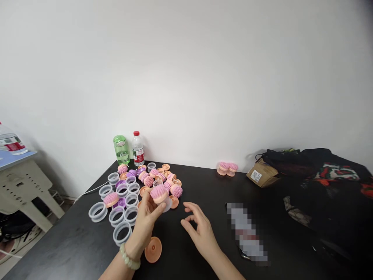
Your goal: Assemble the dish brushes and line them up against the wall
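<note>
My left hand (147, 214), with a beaded bracelet at the wrist, grips a round scrub brush (159, 193) with pink bristles and a peach base. Part of a translucent ring shows under that brush. To its right, my right hand (198, 227) hovers above the table with fingers curved apart and nothing between them. A peach disc (153, 249) with a small centre knob lies below my left hand. Beyond it is a heap of pink brush heads (176, 190) and peach discs (174, 202). Several translucent rings (122, 232) lie to the left, with a few purple pieces (121, 203) among them.
On the black table (198, 182), two pink brushes (223, 168) stand by the wall. A green bottle (121, 150) and a red-capped water bottle (138, 149) stand at the back left. A brown paper bag (262, 174), a blurred-out phone-like object (247, 233) and dark clothing (326, 202) lie right.
</note>
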### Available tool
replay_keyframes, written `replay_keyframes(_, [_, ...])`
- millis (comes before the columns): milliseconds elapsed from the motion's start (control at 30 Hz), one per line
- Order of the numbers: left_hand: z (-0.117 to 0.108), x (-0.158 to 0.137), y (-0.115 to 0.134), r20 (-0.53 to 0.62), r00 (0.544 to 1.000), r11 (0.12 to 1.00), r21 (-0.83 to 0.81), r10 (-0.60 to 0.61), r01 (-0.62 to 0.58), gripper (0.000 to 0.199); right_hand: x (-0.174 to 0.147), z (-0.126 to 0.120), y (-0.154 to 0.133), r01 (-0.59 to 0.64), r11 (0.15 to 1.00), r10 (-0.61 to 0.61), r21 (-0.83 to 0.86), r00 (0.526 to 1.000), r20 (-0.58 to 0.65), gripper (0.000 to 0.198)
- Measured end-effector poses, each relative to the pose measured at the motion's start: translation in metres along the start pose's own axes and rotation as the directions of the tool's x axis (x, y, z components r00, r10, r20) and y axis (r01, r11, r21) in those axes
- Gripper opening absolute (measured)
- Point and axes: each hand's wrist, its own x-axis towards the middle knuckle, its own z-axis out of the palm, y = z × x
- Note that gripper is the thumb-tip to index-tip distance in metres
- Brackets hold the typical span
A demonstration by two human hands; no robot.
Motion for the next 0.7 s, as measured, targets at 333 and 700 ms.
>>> replay_keyframes(333, [-0.004, 0.011, -0.016, -0.165, 0.986, 0.999, -0.048, -0.032, 0.024, 0.063, 0.014, 0.032, 0.005, 0.096, 0.912, -0.019, -0.399, 0.981, 0.193, 0.060])
replay_keyframes(700, [-0.006, 0.007, -0.014, -0.025, 0.998, 0.995, 0.072, -0.064, 0.066, 0.057, 0.003, 0.006, 0.005, 0.143, 0.891, -0.128, -0.430, 0.990, 0.063, 0.022])
